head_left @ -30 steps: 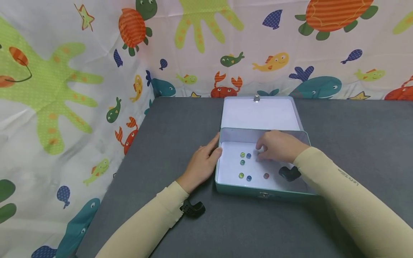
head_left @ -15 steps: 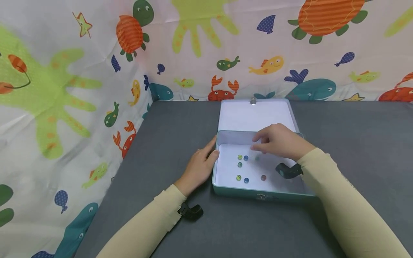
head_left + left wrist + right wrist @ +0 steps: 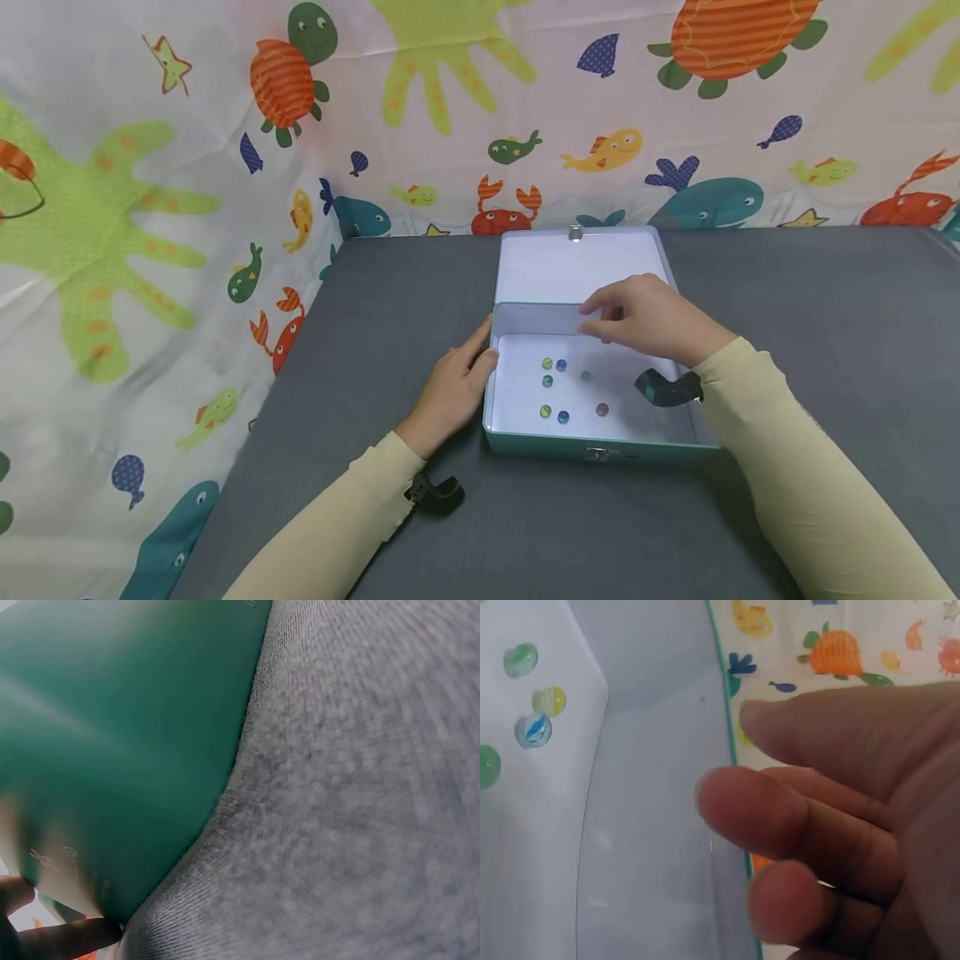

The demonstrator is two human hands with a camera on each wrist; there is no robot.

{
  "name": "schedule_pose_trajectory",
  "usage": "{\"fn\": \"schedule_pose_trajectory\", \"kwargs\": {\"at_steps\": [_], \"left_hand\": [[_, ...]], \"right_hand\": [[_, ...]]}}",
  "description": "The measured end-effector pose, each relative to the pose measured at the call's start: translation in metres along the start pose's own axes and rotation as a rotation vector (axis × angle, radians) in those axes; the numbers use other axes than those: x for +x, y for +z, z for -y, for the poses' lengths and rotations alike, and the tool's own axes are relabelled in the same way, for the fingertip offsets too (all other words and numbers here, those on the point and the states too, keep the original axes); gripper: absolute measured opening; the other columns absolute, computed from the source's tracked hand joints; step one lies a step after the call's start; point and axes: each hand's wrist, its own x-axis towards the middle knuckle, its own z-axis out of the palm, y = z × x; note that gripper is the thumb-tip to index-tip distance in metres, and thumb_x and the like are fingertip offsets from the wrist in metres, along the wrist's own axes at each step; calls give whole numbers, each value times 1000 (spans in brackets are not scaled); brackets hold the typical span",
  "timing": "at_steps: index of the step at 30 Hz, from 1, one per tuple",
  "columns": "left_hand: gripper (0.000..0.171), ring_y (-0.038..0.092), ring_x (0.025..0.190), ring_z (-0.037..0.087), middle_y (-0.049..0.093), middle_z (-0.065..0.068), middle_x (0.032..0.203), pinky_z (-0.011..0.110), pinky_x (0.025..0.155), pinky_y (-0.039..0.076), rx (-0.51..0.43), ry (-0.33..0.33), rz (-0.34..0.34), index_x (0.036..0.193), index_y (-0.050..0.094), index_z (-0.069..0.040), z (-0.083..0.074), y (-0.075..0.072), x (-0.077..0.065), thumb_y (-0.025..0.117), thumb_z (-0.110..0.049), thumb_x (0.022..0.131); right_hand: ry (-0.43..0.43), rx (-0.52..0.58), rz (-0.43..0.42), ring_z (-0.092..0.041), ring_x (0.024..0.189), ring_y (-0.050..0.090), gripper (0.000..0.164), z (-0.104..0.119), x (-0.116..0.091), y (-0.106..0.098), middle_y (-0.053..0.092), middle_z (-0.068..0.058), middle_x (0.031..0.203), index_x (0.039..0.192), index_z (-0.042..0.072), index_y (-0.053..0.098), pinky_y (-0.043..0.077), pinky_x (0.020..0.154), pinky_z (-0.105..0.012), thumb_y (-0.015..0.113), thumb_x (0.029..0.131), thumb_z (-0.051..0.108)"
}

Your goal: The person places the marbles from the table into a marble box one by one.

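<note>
A green metal box with a white inside stands with its lid folded back. Glass marbles lie apart on its floor: a pale green marble, a reddish marble, a blue marble and several others in green, yellow-green and blue. My right hand hovers over the back of the box, thumb and fingers parted and loosely bent, with nothing between them in the right wrist view. My left hand rests against the box's left side, its fingers along the outer wall and thumb by the rim.
The box stands on a dark grey table. A curtain printed with sea animals closes off the back and left. A black wrist camera on the right wrist hangs over the box's right part.
My right hand has risen from the box floor and drawn back, its fingers parting; the pale green marble now shows where they were. The left hand stays at the box; the head view has shifted.
</note>
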Motion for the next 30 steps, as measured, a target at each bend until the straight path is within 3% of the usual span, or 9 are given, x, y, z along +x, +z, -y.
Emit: {"fn": "schedule_pose_trajectory", "kwargs": {"at_steps": [13,30], "left_hand": [[57,43,150,21,48,-1,161,55,129,19,8,-8,5,165,36,-27,-3,-1,-1,39,-44,111],[55,42,151,20,46,-5,162,56,129,19,7,-8,6,165,36,-27,-2,-1,-1,40,-40,111]], "right_hand": [[19,-58,-51,-22,77,59,30,-2,-18,-22,72,0,80,119,7,79,50,62,-35,80,94,25],[56,-89,-21,-19,76,60,35,-15,-38,-28,71,2,77,121,6,79,53,64,-33,80,95,30]]}}
